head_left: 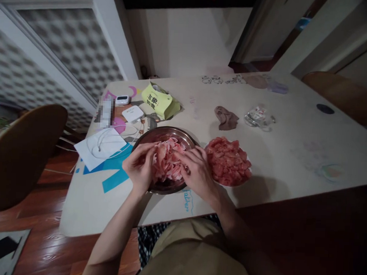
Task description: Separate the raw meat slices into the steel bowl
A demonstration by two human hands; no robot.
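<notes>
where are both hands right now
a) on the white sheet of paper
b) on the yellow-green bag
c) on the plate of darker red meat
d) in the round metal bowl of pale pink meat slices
d: the left hand and right hand both grip the pale pink meat slices inside the round metal bowl; the plate of darker red meat sits untouched beside it.

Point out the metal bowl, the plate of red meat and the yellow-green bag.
metal bowl [147,136]: head view, bare upper-left rim.
plate of red meat [228,160]: head view, middle of the meat pile.
yellow-green bag [159,101]: head view, printed front.
</notes>
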